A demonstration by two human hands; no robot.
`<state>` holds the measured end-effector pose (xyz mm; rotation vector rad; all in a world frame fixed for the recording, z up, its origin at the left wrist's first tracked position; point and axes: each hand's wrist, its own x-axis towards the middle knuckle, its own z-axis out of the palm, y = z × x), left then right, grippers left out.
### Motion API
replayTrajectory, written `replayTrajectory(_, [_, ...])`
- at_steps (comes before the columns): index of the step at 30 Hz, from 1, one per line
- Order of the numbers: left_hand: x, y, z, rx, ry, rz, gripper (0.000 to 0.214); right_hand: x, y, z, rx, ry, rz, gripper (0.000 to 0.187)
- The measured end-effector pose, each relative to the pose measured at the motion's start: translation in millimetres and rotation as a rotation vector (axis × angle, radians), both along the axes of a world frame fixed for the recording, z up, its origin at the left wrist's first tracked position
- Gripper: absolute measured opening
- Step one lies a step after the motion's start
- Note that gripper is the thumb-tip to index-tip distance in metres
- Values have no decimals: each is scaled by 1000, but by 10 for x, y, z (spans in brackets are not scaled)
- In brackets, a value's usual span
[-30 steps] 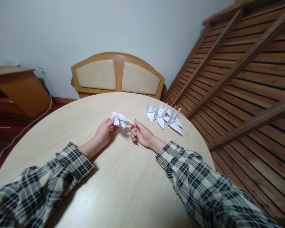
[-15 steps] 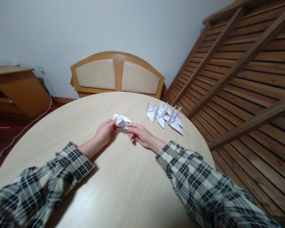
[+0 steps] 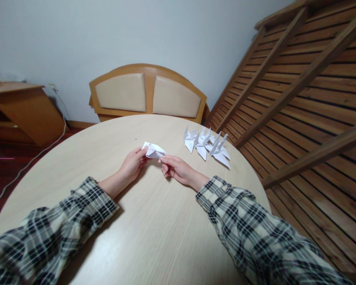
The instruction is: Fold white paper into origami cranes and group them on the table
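Note:
A partly folded piece of white paper [image 3: 154, 151] is held between my two hands above the round table. My left hand [image 3: 132, 163] grips its left end, with the thumb on top and the fingers underneath. At the paper's lower right corner, my right hand [image 3: 178, 169] pinches a small tip between thumb and forefinger, its other fingers curled in. To the right on the table stand several white folded paper cranes [image 3: 202, 145], close together with their points upward.
The pale wooden round table [image 3: 154, 221] lies under both arms. Behind it stands a headboard [image 3: 149, 91] with two cream panels against the wall. A slatted wooden frame [image 3: 308, 103] leans at the right. On the left are a brown desk [image 3: 26, 107] and a white cable [image 3: 32, 160].
The small tip at the paper's lower right has shifted slightly under my right fingers. Both hands keep their hold, and the whole view has moved a little.

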<state>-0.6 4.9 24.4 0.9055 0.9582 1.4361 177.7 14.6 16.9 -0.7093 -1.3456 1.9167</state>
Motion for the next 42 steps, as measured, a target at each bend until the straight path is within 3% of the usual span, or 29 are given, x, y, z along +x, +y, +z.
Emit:
replayTrajectory(14, [18,-17,15,43,-107,26,7,-1,49,-20,-136,95,-55,17])
replayTrajectory(22, [11,-8,-15,63,-95,39,10,-37,-2,-49,12,33,-117,31])
replayTrajectory(34, [27,-24,18,23,-81,70,7,-79,-13,-88,46,11,-193,22])
replayTrajectory(42, [-2,-9,-6,2,-97,90,9,-40,20,-23,-82,56,-152,36])
